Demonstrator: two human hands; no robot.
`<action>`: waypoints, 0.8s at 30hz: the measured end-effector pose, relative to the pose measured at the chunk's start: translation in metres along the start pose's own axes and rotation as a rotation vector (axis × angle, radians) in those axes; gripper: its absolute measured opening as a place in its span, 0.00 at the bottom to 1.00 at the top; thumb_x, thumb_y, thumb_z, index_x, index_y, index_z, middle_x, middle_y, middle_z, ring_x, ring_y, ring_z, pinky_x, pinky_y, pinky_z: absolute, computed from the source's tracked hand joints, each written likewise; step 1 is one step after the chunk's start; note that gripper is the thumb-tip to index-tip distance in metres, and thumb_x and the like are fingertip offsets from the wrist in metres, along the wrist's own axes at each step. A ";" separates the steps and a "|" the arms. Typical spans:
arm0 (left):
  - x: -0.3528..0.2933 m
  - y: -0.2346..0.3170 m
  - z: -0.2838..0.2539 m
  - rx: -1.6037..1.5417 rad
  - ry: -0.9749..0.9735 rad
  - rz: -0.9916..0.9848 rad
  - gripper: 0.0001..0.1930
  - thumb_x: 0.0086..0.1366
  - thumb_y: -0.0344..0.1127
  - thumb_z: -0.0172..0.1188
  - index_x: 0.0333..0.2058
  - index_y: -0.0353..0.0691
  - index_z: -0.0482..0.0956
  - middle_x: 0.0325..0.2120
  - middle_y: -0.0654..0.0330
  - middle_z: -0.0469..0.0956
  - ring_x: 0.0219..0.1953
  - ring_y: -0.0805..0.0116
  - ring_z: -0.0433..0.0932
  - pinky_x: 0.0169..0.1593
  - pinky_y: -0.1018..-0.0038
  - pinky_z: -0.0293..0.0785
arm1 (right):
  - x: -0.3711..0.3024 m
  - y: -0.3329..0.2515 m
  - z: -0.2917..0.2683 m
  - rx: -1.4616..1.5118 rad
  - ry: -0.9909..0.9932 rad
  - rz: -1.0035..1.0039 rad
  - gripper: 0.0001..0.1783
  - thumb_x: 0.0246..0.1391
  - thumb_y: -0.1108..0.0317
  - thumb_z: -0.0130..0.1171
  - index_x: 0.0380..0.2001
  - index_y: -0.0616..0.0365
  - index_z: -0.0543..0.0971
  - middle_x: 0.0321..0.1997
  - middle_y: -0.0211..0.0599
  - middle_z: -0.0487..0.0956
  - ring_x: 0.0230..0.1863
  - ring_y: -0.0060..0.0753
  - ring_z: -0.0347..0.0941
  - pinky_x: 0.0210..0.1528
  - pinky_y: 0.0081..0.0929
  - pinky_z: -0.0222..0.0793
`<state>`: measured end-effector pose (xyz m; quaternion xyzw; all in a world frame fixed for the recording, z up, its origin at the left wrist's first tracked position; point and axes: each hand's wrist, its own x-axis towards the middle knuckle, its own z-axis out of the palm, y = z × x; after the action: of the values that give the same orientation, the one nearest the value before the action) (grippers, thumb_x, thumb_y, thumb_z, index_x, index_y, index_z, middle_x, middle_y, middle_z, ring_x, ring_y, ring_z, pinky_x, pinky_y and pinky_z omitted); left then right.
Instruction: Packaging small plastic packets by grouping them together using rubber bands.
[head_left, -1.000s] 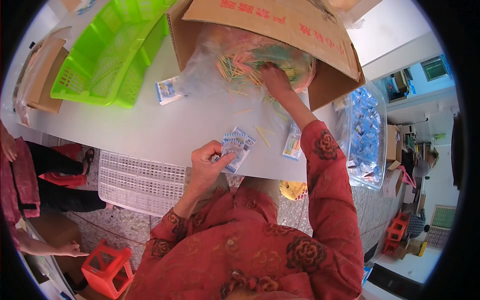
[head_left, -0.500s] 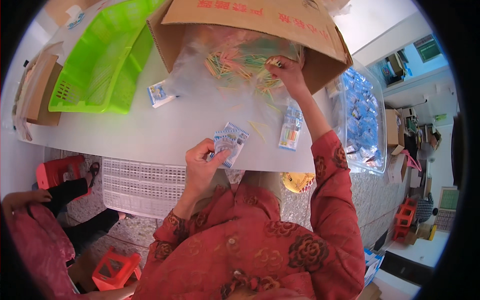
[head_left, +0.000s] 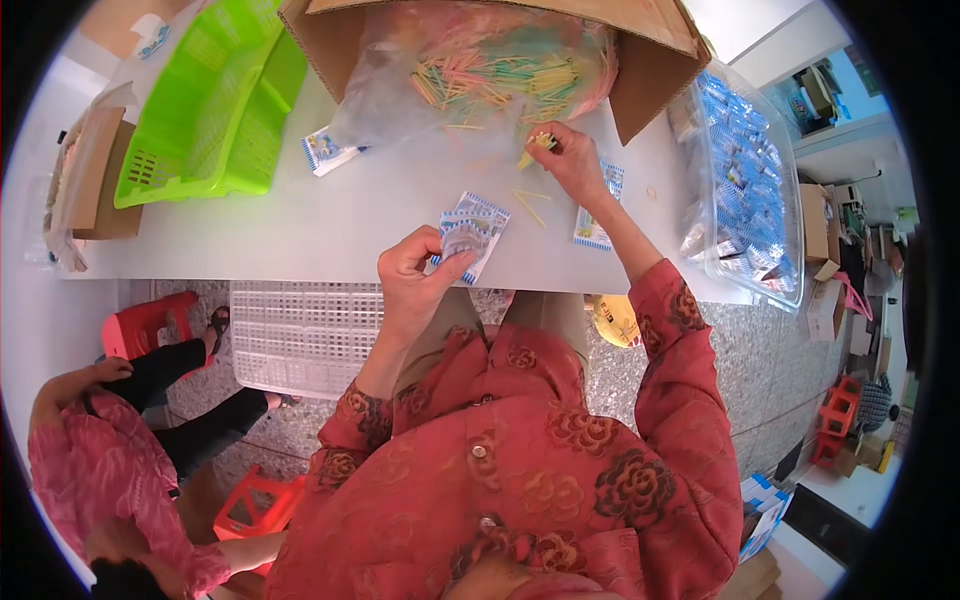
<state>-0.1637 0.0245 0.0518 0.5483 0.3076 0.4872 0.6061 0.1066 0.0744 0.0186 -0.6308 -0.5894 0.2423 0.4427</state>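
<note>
Blue-and-white flat plastic packets (head_left: 478,225) in pinch of left hand (head_left: 412,276) above smooth white tabletop (head_left: 340,235); grasping thin yellow sticks (head_left: 541,143) in right hand (head_left: 575,167). Apparently picking out sticks; next, probably calls for evening their ends.

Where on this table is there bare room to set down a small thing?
The widest bare patch of table lies between the green basket, the left hand and the front edge. A narrower one lies between the held packets and the flat packet. Crowded: the cardboard box's mouth, with plastic bag, coloured sticks and right hand nearby.
</note>
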 end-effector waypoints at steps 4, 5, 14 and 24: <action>-0.005 -0.001 0.001 0.061 -0.010 -0.022 0.05 0.52 0.21 0.66 0.24 0.32 0.77 0.22 0.66 0.74 0.26 0.81 0.68 0.29 0.82 0.62 | -0.004 0.015 -0.008 0.091 0.039 0.040 0.06 0.51 0.72 0.61 0.34 0.59 0.78 0.28 0.22 0.75 0.22 0.12 0.67 0.25 0.14 0.64; -0.006 -0.002 0.001 0.064 -0.013 -0.027 0.05 0.52 0.22 0.66 0.24 0.32 0.77 0.22 0.66 0.74 0.25 0.82 0.67 0.28 0.82 0.61 | -0.005 0.014 -0.008 0.134 0.047 0.068 0.06 0.52 0.72 0.61 0.34 0.59 0.78 0.28 0.22 0.75 0.23 0.12 0.67 0.25 0.14 0.65; -0.004 0.000 0.005 0.171 -0.033 0.066 0.06 0.51 0.23 0.67 0.24 0.33 0.77 0.21 0.66 0.73 0.24 0.82 0.67 0.28 0.82 0.62 | -0.029 -0.084 -0.043 0.756 0.048 0.179 0.04 0.54 0.72 0.58 0.34 0.57 0.76 0.34 0.27 0.76 0.28 0.13 0.67 0.29 0.12 0.63; -0.005 -0.004 0.010 0.249 -0.056 0.150 0.08 0.49 0.23 0.69 0.23 0.33 0.76 0.22 0.64 0.75 0.25 0.78 0.72 0.29 0.80 0.67 | -0.069 -0.138 -0.038 1.048 -0.205 0.333 0.04 0.55 0.70 0.58 0.35 0.53 0.75 0.38 0.28 0.76 0.34 0.12 0.70 0.28 0.11 0.61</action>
<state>-0.1554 0.0161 0.0491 0.6541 0.3067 0.4735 0.5039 0.0521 -0.0137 0.1393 -0.3841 -0.3227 0.6297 0.5932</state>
